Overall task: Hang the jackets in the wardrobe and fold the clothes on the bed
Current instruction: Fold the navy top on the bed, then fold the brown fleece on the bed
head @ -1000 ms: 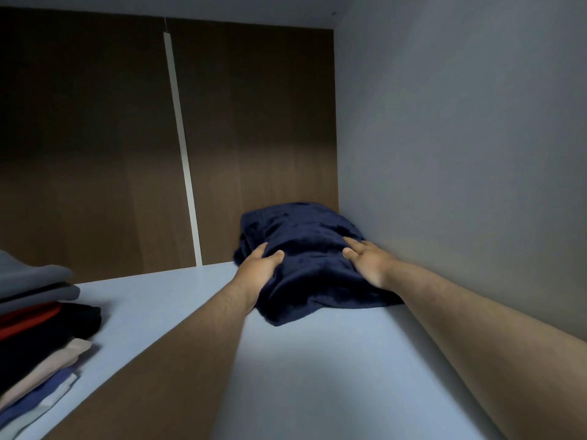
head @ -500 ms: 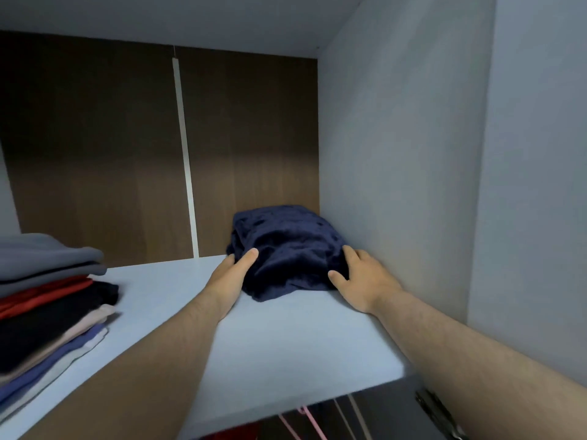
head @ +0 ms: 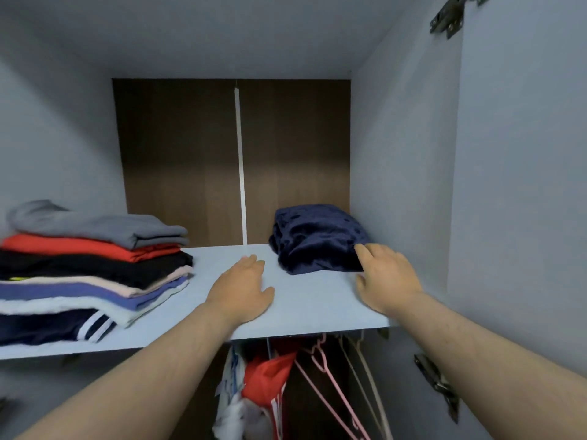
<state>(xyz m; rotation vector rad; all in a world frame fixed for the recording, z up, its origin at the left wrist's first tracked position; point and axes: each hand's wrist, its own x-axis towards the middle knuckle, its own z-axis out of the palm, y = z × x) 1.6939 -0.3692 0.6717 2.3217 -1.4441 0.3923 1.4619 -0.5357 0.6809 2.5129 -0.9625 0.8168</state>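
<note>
Head view had my right hand [head: 386, 277] with its fingers [head: 362, 250] stretched out and loose, gripping nothing, the tips just touching the near right corner of the folded navy-blue velvety garment [head: 314, 236]. My left hand [head: 241, 290] lay flat with straight fingers on the pale blue wardrobe shelf [head: 311, 306], holding nothing, near the bundle's near left corner but apart from it. The garment sat far and right on that shelf, close beside the pale right side wall [head: 397, 185] and near the brown wooden back panel [head: 178, 160]. Its long axis seemed to run from near to far. It lay ahead of both hands, a little left of my right fingers and right of my left, and the right hand was the nearer. I judged this piece as good as placed, so the next move was probably to draw both arms out toward me. Well apart on the left stood a stack of folded clothes in grey, red, black and blue [head: 95, 268]. Below the shelf hung a red garment [head: 266, 376] and bare pink hangers [head: 330, 385].
</note>
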